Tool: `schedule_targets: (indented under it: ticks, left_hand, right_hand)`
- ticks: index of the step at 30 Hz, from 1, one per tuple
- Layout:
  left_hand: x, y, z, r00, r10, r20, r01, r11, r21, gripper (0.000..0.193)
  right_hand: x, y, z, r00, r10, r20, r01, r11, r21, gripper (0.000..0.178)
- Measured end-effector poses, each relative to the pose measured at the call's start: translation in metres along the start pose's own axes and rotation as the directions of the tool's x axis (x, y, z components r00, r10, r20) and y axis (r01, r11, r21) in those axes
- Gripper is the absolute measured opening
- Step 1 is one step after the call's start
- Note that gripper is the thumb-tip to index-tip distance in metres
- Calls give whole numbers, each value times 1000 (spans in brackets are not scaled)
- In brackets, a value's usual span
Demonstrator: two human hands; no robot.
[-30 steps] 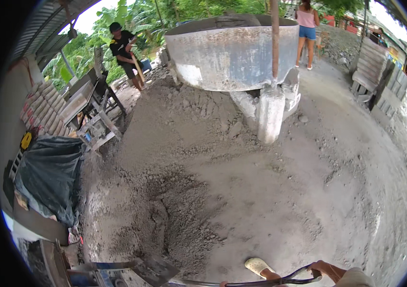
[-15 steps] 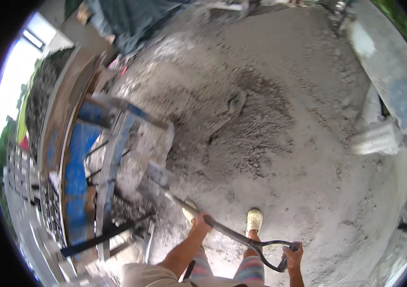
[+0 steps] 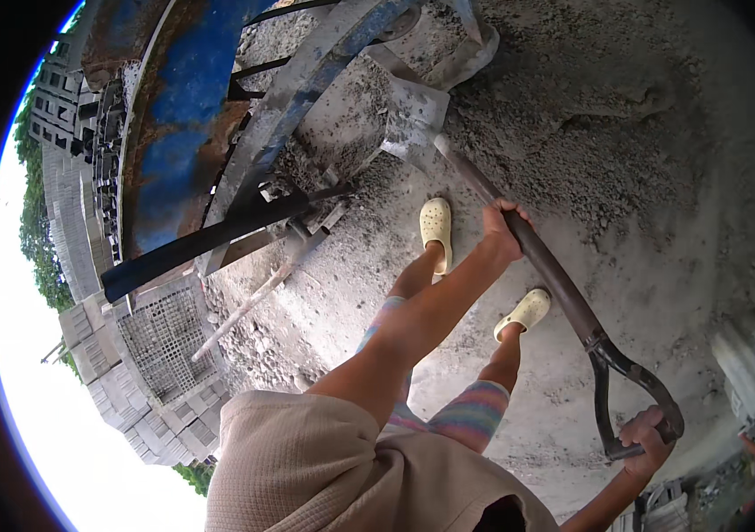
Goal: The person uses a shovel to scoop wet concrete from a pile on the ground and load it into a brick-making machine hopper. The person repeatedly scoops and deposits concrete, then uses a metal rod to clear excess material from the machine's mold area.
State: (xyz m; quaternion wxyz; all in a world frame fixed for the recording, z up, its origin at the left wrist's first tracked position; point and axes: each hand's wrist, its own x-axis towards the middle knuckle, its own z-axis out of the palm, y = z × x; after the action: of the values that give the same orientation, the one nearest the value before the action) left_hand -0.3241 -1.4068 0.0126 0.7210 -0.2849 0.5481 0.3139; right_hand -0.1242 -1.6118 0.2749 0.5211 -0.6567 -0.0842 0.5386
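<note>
Across my front slants a shovel [image 3: 555,275] with a dark shaft and a D-shaped grip. My left hand [image 3: 503,230] is closed around the middle of its shaft. At the lower right, my right hand [image 3: 647,441] wraps the crossbar of the D-grip. The shovel's flat grey blade [image 3: 413,122] rests low over the ground beside the blue machine's frame, next to a spread of dark, damp mix [image 3: 573,133]. Any load on the blade is hard to make out.
A worn blue metal machine [image 3: 182,133] stands at the left, a black bar [image 3: 209,244] jutting from it. Below lies a long-handled tool [image 3: 253,301]. Grey blocks [image 3: 129,417] are stacked farther left, beside a mesh panel [image 3: 160,341]. My feet wear cream clogs [image 3: 435,222].
My view has swung left and down toward the machine. The blade now appears higher in the picture, close by the machine's frame. Both hands keep their hold on the shovel.
</note>
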Motion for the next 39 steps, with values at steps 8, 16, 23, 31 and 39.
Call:
schedule_targets:
  ticks: [8, 16, 23, 31, 39]
  left_hand:
    - [-6, 75, -14, 999, 34, 32, -29, 991, -129, 15]
    - [82, 220, 35, 885, 360, 295, -237, 894, -380, 21]
    - [129, 297, 17, 844, 519, 138, -392, 771, -501, 18]
    - [135, 305, -53, 900, 437, 2, -401, 828, -393, 26]
    - [154, 323, -42, 935, 342, -98, -354, 864, -358, 32]
  right_hand:
    - [28, -20, 74, 1000, 4, 25, 2, 975, -221, 11]
    - [188, -75, 234, 847, -29, 530, 307, 841, -445, 9]
    - [310, -41, 329, 814, 110, 570, 237, 833, -500, 19]
    - [297, 42, 333, 885, 214, 413, -47, 924, -379, 8]
    - [325, 47, 330, 890, 176, 420, 17, 909, -417, 15]
